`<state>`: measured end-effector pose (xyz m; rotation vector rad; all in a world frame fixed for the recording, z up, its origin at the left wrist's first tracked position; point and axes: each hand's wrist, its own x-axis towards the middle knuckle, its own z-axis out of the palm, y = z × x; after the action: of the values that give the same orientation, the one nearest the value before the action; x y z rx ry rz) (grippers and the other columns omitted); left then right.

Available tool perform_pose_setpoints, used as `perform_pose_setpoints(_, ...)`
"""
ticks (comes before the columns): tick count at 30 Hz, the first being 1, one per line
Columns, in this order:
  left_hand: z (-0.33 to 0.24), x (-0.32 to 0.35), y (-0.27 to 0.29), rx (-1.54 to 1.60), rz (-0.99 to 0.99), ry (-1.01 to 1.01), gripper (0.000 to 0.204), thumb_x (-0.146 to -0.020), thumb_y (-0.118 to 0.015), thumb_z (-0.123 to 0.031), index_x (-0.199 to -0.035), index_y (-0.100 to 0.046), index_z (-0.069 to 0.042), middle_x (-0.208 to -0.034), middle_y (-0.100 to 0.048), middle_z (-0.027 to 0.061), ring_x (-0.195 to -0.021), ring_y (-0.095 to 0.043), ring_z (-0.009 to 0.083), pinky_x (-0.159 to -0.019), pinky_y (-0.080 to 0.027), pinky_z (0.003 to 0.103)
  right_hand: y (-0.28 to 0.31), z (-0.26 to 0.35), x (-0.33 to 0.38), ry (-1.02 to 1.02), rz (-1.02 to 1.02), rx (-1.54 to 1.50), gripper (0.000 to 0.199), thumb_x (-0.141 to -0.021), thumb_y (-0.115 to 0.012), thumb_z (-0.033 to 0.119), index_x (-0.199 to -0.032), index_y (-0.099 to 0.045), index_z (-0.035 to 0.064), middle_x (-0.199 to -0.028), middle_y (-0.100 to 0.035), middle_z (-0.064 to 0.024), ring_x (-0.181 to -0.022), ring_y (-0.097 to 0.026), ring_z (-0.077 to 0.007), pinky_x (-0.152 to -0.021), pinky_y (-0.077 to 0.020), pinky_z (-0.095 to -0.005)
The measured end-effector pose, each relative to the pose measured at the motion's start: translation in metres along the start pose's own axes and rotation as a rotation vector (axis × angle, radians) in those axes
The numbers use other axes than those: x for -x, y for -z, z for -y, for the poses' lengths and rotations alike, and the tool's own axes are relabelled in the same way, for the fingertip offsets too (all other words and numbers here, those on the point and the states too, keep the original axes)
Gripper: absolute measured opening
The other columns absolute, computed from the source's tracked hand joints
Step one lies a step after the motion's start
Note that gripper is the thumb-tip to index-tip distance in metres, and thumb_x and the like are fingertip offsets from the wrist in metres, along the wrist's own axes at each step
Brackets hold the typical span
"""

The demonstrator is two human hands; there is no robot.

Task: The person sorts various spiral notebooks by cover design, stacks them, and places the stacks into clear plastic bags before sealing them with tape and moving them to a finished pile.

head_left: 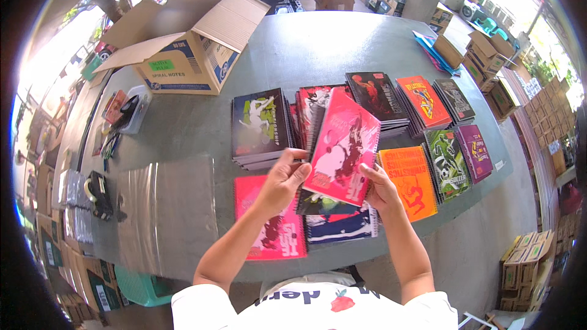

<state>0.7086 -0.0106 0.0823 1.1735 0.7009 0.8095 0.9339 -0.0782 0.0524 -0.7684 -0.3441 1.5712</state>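
Note:
A pink spiral notebook [342, 146] is held tilted above the table. My right hand [382, 188] grips its lower right edge, thumb on the cover. At its lower left edge, the fingers of my left hand [284, 180] are pinched together against the spiral side. Another pink notebook [269, 247] lies flat under my left forearm. Below the held one, a navy and white notebook [342, 226] shows in part. Behind it stands a stack with a red and white cover [318, 93], partly hidden. To the left is a stack of dark notebooks [260, 122].
More notebooks lie right: a black stack [376, 95], an orange-red stack [423, 101], a yellow-orange notebook [408, 183], a green one [447, 162]. Left are clear plastic sleeves [168, 208], a tape dispenser [99, 195], a plastic bin [137, 110] and an open carton [183, 67].

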Motion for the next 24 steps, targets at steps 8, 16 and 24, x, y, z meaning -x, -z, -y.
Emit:
perform_pose_setpoints(8,0.053,0.012,-0.053,-1.136,-0.47,0.169,0.094,-0.056,-0.082,-0.028,-0.13,-0.034,0.005,-0.11,-0.054,0.0236,-0.107,-0.05,0.0398,-0.09,-0.042,0.04,0.128,0.13,0.076,-0.016,-0.062,0.315,0.039,-0.073,-0.065,0.002,-0.11,-0.05,-0.0004,-0.097,-0.062,-0.0094,-0.08,-0.063,-0.0176,-0.073,-0.0538,-0.0342)
perform_pose_setpoints(16,-0.001,-0.012,-0.105,-0.744,-0.598,-0.071,0.032,-0.077,-0.066,-0.015,-0.102,-0.052,-0.001,-0.089,-0.059,0.0163,-0.084,-0.055,0.0241,-0.076,-0.043,0.034,0.179,0.136,0.077,-0.143,0.013,0.224,0.038,-0.076,-0.062,0.002,-0.111,-0.048,0.0024,-0.098,-0.061,-0.0093,-0.081,-0.064,-0.0183,-0.072,-0.0543,-0.0356)
perform_pose_setpoints(24,0.105,-0.026,-0.239,-0.934,-0.255,-0.47,0.076,-0.085,-0.051,-0.049,-0.135,-0.028,0.003,-0.128,-0.042,0.0272,-0.122,-0.041,0.0344,-0.106,-0.023,0.039,0.199,0.145,0.075,0.037,-0.063,0.611,0.041,-0.081,-0.065,0.024,-0.113,-0.051,0.0038,-0.098,-0.061,-0.0054,-0.084,-0.057,-0.0125,-0.068,-0.0498,-0.0299)
